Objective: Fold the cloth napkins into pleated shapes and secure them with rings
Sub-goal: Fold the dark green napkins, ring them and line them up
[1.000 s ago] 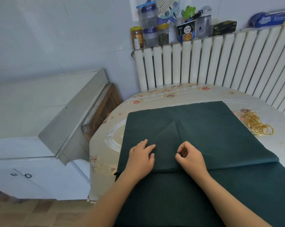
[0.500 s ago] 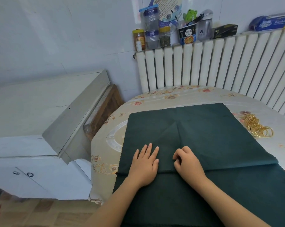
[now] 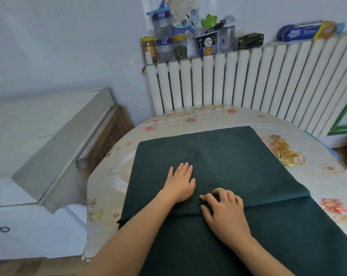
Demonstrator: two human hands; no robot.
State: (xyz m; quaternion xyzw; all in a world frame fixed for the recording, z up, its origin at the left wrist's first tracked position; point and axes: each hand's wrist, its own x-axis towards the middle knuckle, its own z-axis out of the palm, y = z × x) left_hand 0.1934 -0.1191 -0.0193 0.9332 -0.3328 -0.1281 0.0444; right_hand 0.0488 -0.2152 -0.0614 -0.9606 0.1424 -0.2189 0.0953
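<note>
We pressed our flat left hand [image 3: 180,182] on the green napkin [image 3: 228,162] near the desk's [image 3: 208,118] front edge while our right hand [image 3: 224,208], fingers bent, pressed its fold to crease a pleat.

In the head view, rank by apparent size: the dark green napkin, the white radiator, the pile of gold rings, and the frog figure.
1. Dark green napkin, though nearness to the camera enlarges it.
2. White radiator, farther off, so its true rank against the napkin is unsure.
3. Pile of gold rings.
4. Green frog figure, smallest and farthest.
</note>
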